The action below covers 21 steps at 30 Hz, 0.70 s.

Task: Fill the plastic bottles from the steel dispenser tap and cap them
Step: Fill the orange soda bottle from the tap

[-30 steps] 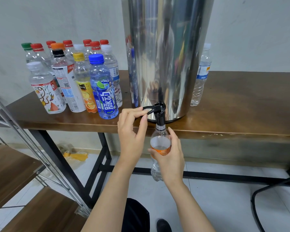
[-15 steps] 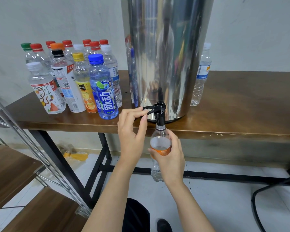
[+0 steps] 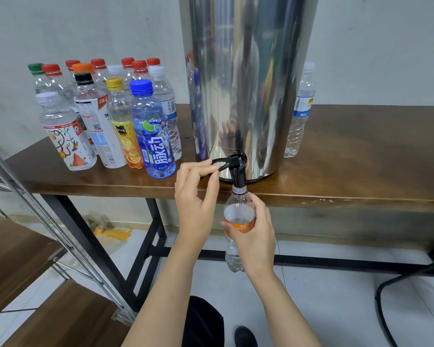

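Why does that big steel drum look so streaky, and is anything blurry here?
Head view: the shiny steel dispenser drum mirrors the room in stretched vertical streaks; the brown wooden table shows soft sheen beside it; the black tap and clear orange-labelled plastic bottle under it look sharp.

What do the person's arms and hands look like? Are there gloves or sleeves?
No gloves. The left hand and right hand are bare, with no rings, watch or bracelet. The left forearm and right forearm show no sleeves up to the picture's edge. The nails that show look short and unpainted.
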Motion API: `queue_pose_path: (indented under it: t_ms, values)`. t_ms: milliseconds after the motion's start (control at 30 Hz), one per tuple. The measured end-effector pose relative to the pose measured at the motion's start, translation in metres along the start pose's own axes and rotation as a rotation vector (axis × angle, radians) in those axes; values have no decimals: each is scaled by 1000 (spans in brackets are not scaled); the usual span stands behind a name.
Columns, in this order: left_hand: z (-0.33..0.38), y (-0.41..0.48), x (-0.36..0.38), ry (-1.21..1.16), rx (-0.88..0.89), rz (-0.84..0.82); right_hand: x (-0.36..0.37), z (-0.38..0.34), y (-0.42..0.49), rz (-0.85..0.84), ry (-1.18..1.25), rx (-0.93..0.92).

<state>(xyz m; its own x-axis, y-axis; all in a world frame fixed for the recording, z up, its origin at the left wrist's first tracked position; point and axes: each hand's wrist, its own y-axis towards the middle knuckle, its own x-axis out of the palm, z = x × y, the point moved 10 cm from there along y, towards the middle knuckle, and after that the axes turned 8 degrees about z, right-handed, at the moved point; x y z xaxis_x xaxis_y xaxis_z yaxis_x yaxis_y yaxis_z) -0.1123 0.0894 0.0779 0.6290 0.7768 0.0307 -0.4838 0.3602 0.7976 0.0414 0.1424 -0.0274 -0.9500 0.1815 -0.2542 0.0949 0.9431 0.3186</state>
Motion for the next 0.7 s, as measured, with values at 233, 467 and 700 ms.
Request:
queue_pose_path:
  t_ms: [233, 467, 700]
  values:
    - [0, 0, 0, -7, -4, 0, 1, 0, 1, -4, -2, 2]
    - [-1, 0, -1, -8, -15, 3, 1, 1, 0, -4, -1, -2]
    - [0, 0, 0, -4, -13, -2, 0, 1, 0, -5, 11, 0]
